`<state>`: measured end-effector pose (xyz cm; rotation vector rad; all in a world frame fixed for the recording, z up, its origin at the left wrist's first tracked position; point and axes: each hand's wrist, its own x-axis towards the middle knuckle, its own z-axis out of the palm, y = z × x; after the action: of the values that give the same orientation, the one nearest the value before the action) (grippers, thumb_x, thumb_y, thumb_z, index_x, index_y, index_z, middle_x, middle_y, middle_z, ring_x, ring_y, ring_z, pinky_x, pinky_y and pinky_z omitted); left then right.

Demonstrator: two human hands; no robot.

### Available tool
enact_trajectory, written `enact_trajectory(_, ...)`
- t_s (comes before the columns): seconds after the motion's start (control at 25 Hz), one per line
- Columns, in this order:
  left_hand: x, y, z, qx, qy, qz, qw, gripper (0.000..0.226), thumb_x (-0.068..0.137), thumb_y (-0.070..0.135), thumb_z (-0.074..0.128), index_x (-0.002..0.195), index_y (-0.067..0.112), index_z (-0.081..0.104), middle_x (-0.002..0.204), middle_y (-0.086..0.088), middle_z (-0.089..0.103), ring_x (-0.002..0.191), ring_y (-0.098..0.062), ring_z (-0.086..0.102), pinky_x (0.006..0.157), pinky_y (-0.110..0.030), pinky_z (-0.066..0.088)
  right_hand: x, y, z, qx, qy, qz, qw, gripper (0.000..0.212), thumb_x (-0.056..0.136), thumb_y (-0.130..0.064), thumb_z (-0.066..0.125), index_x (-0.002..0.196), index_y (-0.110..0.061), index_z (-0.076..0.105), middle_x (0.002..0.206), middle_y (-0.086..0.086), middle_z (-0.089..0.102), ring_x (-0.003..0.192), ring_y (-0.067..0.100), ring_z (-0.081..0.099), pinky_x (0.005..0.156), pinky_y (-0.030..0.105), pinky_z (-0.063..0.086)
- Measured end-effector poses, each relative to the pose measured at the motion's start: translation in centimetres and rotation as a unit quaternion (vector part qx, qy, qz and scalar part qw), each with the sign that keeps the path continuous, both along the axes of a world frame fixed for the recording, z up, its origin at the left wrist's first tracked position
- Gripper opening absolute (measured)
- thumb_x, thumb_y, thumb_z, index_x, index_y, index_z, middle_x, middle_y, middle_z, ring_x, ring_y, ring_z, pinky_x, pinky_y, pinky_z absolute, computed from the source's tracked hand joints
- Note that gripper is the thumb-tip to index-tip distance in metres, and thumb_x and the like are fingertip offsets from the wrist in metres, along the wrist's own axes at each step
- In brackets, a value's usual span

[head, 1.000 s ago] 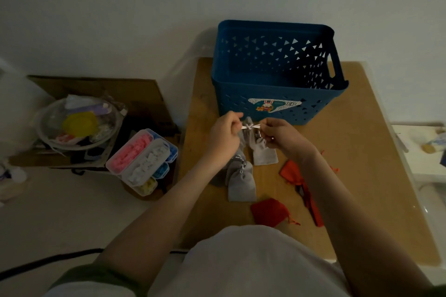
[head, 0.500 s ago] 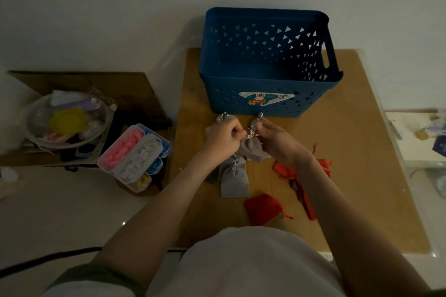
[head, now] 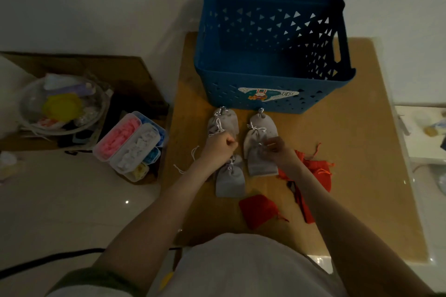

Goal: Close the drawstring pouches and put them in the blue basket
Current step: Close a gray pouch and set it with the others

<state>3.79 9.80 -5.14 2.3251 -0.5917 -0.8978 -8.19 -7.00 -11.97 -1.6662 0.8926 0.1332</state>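
Observation:
The blue basket point(head: 270, 94) stands at the back of the wooden table point(head: 357, 176); I see nothing inside it. Several grey drawstring pouches lie in front of it: two near the basket point(head: 226, 119) point(head: 264, 125), one point(head: 230, 181) below my left wrist, and one point(head: 261, 164) under my right hand. My left hand point(head: 218, 144) is a fist gripping a white drawstring point(head: 217, 128); I cannot tell which pouch it belongs to. My right hand point(head: 277, 149) pinches the neck of that grey pouch. Red pouches lie near me point(head: 258, 210) and at the right point(head: 313, 169).
Left of the table, on the floor, stands a clear divided box point(head: 130, 144) with pink, white and blue pieces. A round clear bowl point(head: 60, 106) of odds and ends sits on cardboard point(head: 115, 70). A black cable point(head: 48, 260) runs across the floor. A white shelf point(head: 424, 128) is at the right.
Both hands have come down from in front of the basket to the table. The grey pouch they held up now lies on the table under my right hand.

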Motion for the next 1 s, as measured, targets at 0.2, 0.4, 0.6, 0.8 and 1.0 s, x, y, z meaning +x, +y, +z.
enact_trajectory(0.2,0.4,2.3,-1.5,0.025,-0.043,0.033,0.998,0.014,0.098,0.021,0.046,0.099,0.013,0.058,0.087,0.003,0.058,0.077,-0.011,0.053,0.06,-0.02,0.039,-0.1,0.3,-0.4,-0.112,0.032,0.016,0.993,0.042,0.085,-0.016,0.069,0.118,-0.004,0.046,0.095,0.008,0.058,0.088,0.023,0.056,0.072,0.032,0.043)
enact_trajectory(0.4,0.6,6.2,-3.9,0.042,-0.065,0.18,0.981,0.019,0.093,0.024,0.056,0.11,0.016,0.053,0.106,-0.003,0.057,0.09,-0.014,0.056,0.064,-0.018,0.04,-0.6,1.5,-0.1,-0.237,0.047,0.03,0.97,0.048,0.086,-0.028,0.066,0.118,0.005,0.05,0.112,0.025,0.055,0.103,0.041,0.053,0.081,0.047,0.047)
enact_trajectory(0.6,1.4,9.5,-5.6,0.185,0.052,0.116,0.974,0.07,0.067,0.069,0.062,0.12,0.024,0.053,0.129,-0.008,0.047,0.117,-0.029,0.048,0.096,-0.046,0.045,0.2,3.5,1.5,-0.3,0.061,0.079,0.949,0.038,0.09,-0.023,0.057,0.116,0.003,0.048,0.114,0.021,0.051,0.107,0.037,0.048,0.085,0.044,0.041)
enact_trajectory(0.8,0.1,8.3,-4.2,0.147,-0.058,0.074,0.985,0.026,0.088,0.036,0.06,0.105,0.018,0.055,0.109,-0.005,0.05,0.096,-0.021,0.052,0.084,-0.036,0.047,-0.9,4.0,1.4,-0.245,0.132,0.171,0.945,0.056,0.084,-0.022,0.062,0.132,-0.003,0.042,0.128,0.018,0.046,0.121,0.038,0.043,0.096,0.045,0.038)
enact_trajectory(1.0,-1.8,4.3,-2.0,-0.056,0.01,-0.018,0.998,0.012,0.094,0.02,0.055,0.105,0.015,0.054,0.101,-0.001,0.06,0.088,-0.013,0.057,0.071,-0.024,0.045,-5.1,2.7,2.0,-0.35,0.258,-0.008,0.9,0.079,0.078,-0.022,0.061,0.146,-0.017,0.021,0.15,0.014,0.02,0.14,0.034,0.016,0.11,0.053,0.015)
